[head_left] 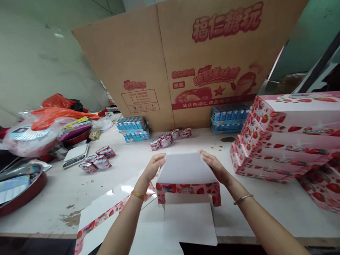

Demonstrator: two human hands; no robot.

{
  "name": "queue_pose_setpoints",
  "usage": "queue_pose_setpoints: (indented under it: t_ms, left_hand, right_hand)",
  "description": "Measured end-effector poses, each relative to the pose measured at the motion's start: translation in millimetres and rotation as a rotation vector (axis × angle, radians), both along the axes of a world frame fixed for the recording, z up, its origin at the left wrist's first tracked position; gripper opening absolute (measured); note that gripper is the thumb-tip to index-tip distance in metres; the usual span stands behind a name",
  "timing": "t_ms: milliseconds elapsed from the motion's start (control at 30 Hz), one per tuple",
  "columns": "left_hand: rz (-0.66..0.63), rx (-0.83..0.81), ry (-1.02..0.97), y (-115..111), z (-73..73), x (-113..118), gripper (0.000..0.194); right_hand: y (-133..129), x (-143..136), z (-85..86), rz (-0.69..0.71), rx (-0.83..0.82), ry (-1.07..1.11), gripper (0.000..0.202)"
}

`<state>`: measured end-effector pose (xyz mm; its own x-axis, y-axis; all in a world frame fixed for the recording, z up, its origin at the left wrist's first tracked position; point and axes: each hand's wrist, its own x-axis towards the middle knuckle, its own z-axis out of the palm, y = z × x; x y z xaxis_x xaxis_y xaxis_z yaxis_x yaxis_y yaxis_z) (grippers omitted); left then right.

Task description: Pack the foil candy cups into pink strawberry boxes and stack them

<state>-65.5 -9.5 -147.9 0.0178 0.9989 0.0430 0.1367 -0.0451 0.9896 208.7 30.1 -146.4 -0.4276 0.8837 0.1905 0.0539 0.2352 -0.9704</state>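
A partly folded carton (188,188) with a strawberry print and white inner faces stands in front of me at the table's near edge. My left hand (154,166) grips its far left corner, fingers bent against the panel. At the opposite corner my right hand (214,165) holds the carton's right side, its fingertips partly hidden. One white flap hangs down toward me. Flat unfolded strawberry cartons (99,220) lie to the left, partly under my left forearm.
Folded strawberry boxes (294,141) are stacked on the right. Wrapped blue packs (133,128) and small candy packs (165,139) sit before a large upright cardboard sheet (184,66). A scale (76,154), more small packs (99,160) and a red basin (37,189) are left.
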Motion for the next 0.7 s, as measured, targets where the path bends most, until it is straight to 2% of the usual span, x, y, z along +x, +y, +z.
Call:
queue_pose_setpoints:
  t_ms: [67,100,167,233,300,367,433,500,600,700]
  left_hand:
    - [-0.150,-0.010,0.224,-2,-13.4,8,0.044]
    - [-0.197,-0.013,0.368,-7,-22.0,13,0.055]
    - [-0.205,-0.032,0.645,-24,-39.7,27,0.092]
    - [-0.154,-0.065,0.839,-41,-53.0,40,0.113]
    - [-0.123,-0.053,0.981,-51,-59.9,49,0.117]
    - [-0.118,-0.022,1.064,-53,-62.1,54,0.117]
    - [-0.118,-0.010,1.067,-52,-62.4,56,0.115]
    - [-0.082,-0.021,0.985,-50,-62.8,55,0.114]
    - [0.014,-0.058,0.771,-52,-65.4,53,0.111]
    - [0.046,-0.138,0.577,-57,-68.4,49,0.105]
  right_hand:
    - [-7,9,-11.2,0.084,0.040,-0.202,0.045]
    - [-14,11,-17.4,0.110,0.070,-0.314,0.042]
    - [-32,13,-29.4,0.109,0.129,-0.537,0.044]
    - [-49,8,-39.5,0.070,0.180,-0.722,0.069]
    - [-58,0,-47.9,0.018,0.223,-0.866,0.093]
    - [-60,-7,-53.6,-0.018,0.257,-0.968,0.105]
    - [-58,-8,-54.6,-0.031,0.266,-1.010,0.108]
    - [-55,0,-50.1,0.017,0.231,-0.933,0.106]
    - [-60,26,-39.9,0.161,0.105,-0.611,0.096]
    - [-79,45,-38.0,0.221,0.019,-0.380,0.102]
